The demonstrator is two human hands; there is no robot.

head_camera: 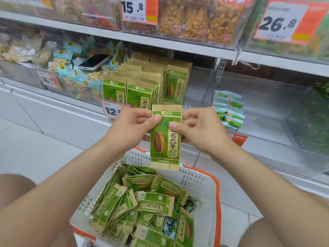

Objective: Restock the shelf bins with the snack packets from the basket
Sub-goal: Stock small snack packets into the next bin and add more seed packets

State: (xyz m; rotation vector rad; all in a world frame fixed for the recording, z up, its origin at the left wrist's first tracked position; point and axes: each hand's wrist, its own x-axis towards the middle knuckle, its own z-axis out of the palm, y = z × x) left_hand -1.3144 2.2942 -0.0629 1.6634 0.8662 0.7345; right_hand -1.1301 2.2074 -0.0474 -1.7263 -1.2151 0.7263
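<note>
A green and tan sunflower seed packet (pixel 165 138) is held upright in front of the shelf. My left hand (pixel 131 127) pinches its upper left edge and my right hand (pixel 199 129) pinches its upper right edge, thumbs on the front. Below, a white basket with orange trim (pixel 201 184) holds several more of the same packets (pixel 142 202) lying jumbled. Just behind the held packet, a clear shelf bin (pixel 197 86) has rows of matching packets (pixel 140 81) standing upright on its left side, with bare space on its right.
A phone (pixel 94 61) lies on snack bags in the bin to the left. A clear bin at right (pixel 267 104) holds small green packets (pixel 229 109). Upper shelf bins carry price tags 15.8 (pixel 138 9) and 26.8 (pixel 281 22). My knees flank the basket.
</note>
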